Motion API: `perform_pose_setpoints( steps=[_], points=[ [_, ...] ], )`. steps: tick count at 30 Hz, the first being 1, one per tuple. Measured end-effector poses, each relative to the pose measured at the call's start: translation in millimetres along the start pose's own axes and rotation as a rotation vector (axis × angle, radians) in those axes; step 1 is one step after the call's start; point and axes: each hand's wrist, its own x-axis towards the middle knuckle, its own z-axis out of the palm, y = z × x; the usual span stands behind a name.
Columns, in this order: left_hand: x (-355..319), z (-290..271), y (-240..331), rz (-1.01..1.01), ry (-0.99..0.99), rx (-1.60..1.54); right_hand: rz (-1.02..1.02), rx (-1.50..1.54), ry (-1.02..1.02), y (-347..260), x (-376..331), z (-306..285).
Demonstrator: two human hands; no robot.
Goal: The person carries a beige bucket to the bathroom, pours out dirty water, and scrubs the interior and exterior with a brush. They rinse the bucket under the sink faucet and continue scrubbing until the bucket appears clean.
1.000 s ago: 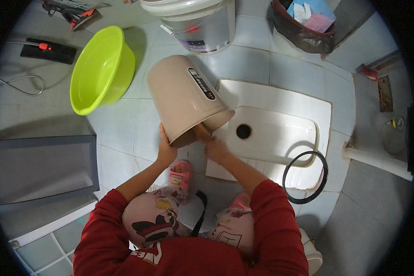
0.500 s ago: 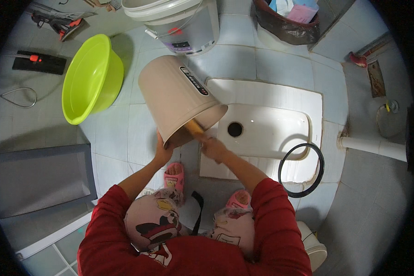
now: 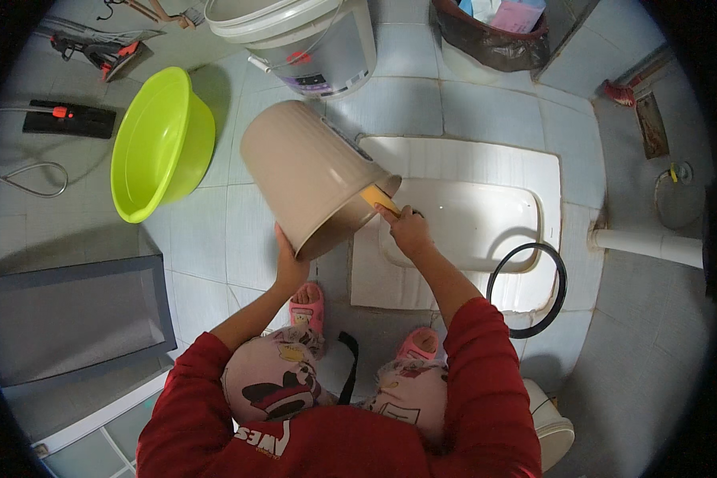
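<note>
A beige plastic bin (image 3: 307, 175) is tipped on its side, its mouth facing down toward me, held above the floor beside a white squat toilet pan (image 3: 486, 231). My left hand (image 3: 288, 263) grips the bin's lower rim. My right hand (image 3: 409, 231) is closed on a yellow sponge-like pad (image 3: 378, 199) pressed at the bin's rim on the right. Both arms wear red sleeves. My feet in pink slippers (image 3: 309, 307) stand just below the pan.
A lime-green basin (image 3: 159, 143) leans at the left. A large white bucket (image 3: 303, 40) stands behind the bin, a lined waste bin (image 3: 490, 36) at top right. A black ring (image 3: 527, 291) lies on the pan's right edge. A grey panel (image 3: 64, 319) sits at lower left, a white pipe (image 3: 653, 245) at right.
The bin has stayed tipped in both hands, shifting slightly. My right hand with the yellow pad has moved along the bin's rim toward the right.
</note>
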Motion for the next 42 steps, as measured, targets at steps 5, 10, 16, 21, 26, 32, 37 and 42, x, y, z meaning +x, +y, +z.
perform_pose_setpoints(
  steps=[5,10,16,21,26,32,37,42],
  points=[
    [-6,-8,8,-0.301,-0.19,-0.398,0.0,0.379,0.02,-41,-14,26],
    [-2,9,-58,-0.145,-0.258,-0.195,-0.144,0.77,0.043,-38,-8,48],
    [-7,-8,-60,-0.096,-0.128,-0.204,0.066,0.519,-0.063,-27,-15,48],
    [-12,-13,11,-0.059,-0.137,0.005,0.129,0.444,0.076,-21,-25,10],
    [-10,-25,2,-0.068,-0.21,0.046,0.036,0.151,0.084,3,-30,0],
    [2,-6,50,-0.352,-0.283,-0.191,0.147,0.273,0.074,-20,-36,57],
    [-15,-7,-76,-0.014,-0.239,0.01,-0.062,0.493,-0.096,-48,-48,50],
    [-1,1,-6,0.004,-0.247,0.051,0.136,0.099,-0.056,24,-37,43]
  ],
)
